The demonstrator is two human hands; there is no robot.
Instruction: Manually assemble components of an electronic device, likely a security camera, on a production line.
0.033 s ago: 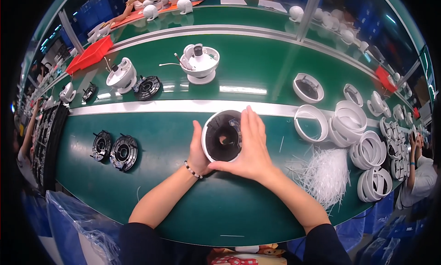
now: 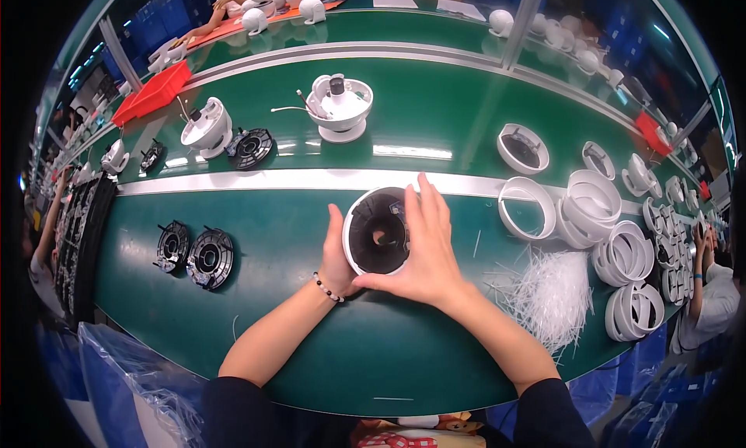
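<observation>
We hold a white-rimmed dark dome cover (image 2: 377, 230) between both bare hands, over the near middle of a green worktop (image 2: 373, 339). Our left hand (image 2: 336, 257) cups its left side, thumb pointing up along the rim; our right hand (image 2: 431, 250) wraps the right side, fingers stretched upward and thumb across the lower edge. Hardly anything has changed from a moment ago: the right fingertips seem slightly higher, while the cover keeps its place. We judge this a small adjustment of grip, with the cover not yet set down. To our left sit two black ribbed discs (image 2: 210, 259); to our right, a pile of thin white strips (image 2: 550, 300) beside white rings (image 2: 527, 209). Beyond a pale strip (image 2: 295, 180) stands a white camera housing (image 2: 339, 110).
</observation>
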